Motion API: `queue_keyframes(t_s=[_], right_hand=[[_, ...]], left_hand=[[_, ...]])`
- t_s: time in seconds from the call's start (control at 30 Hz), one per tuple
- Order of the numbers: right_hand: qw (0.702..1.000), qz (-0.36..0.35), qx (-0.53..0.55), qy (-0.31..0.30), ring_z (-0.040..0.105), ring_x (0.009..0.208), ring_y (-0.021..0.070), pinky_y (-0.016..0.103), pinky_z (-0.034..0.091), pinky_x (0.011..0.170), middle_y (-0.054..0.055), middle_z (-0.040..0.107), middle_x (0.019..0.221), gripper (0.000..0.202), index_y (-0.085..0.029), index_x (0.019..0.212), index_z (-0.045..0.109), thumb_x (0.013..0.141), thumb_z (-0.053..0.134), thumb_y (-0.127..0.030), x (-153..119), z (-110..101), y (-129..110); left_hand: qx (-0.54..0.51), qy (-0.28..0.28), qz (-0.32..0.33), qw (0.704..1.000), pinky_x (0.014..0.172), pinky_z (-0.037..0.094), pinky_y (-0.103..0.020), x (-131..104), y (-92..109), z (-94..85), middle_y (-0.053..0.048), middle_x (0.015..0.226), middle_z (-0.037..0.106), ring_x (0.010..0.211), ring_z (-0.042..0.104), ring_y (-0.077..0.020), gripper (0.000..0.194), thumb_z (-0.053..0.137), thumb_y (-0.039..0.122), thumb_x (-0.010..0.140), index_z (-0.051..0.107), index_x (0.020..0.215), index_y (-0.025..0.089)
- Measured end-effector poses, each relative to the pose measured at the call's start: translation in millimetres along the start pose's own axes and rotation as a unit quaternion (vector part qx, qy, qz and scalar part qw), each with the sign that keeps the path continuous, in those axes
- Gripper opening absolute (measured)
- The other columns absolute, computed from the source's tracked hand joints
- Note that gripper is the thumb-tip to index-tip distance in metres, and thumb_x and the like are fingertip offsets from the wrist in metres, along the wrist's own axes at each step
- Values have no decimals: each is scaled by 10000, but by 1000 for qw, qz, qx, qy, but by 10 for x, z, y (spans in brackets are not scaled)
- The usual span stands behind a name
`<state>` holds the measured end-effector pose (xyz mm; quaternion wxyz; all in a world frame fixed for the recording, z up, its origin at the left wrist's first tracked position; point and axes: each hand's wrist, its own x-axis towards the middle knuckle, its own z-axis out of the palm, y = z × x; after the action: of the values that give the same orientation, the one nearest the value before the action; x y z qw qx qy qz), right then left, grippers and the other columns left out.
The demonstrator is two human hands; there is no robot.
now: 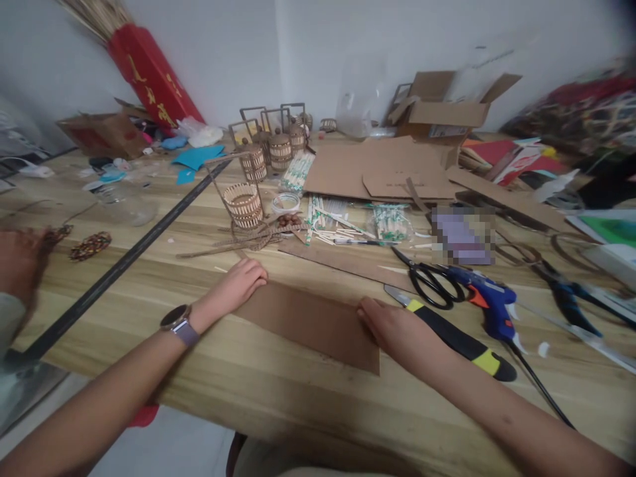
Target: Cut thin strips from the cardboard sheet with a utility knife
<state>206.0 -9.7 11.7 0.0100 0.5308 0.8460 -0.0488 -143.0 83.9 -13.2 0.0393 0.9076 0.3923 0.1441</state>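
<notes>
A rectangular piece of brown cardboard (311,324) lies on the wooden table in front of me. My left hand (241,286), with a watch on its wrist, has its fingers bent over the cardboard's far left corner. At the right end, my right hand (390,326) grips the cardboard's far edge between thumb and curled fingers. Just right of that hand lies a utility knife (454,338) with its blade out. Black-handled scissors (434,285) and a blue glue gun (489,301) rest beyond it. A narrow cardboard strip (342,264) lies behind the piece.
Small stick baskets (243,205) with tall handles stand at the back, beside bundled sticks (390,222) and large cardboard sheets (377,165). Pliers (566,298) lie right. Another person's hand (22,258) is at far left, near a beaded string (90,246).
</notes>
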Motion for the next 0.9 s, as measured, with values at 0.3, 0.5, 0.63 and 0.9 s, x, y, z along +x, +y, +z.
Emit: queue_keyframes(t_s=[0.3,0.5,0.63,0.9], right_hand=[[996,11,74,-51,617,555,143,261,272,522,8,629,630,209,-209,863,501,1004,353,-165,12,-190,-17],[997,26,24,-62,668,617,166,274,252,527,47,716,732,198,-206,889,524,1010,369,-189,23,-253,-2],[999,32,-8,-32,670,610,182,279,247,516,48,713,730,204,-208,913,549,1015,374,-231,-1,-273,69],[998,59,21,-28,695,695,198,275,372,579,49,714,779,266,-209,891,573,1033,363,-287,-126,-329,279]], left_hand=[[21,-23,10,999,800,501,-354,29,67,-37,-62,873,598,858,545,-216,211,410,101,980,588,892,171],[58,-34,-8,998,825,501,-379,-26,102,-52,-86,933,597,897,546,-239,207,413,64,968,582,915,171],[59,-42,-18,997,835,506,-390,-77,125,-44,-90,936,607,897,553,-242,208,409,64,964,574,908,177],[-8,-84,-12,996,774,501,-354,-67,320,-87,-84,894,649,818,601,-223,189,395,102,966,557,904,179]])
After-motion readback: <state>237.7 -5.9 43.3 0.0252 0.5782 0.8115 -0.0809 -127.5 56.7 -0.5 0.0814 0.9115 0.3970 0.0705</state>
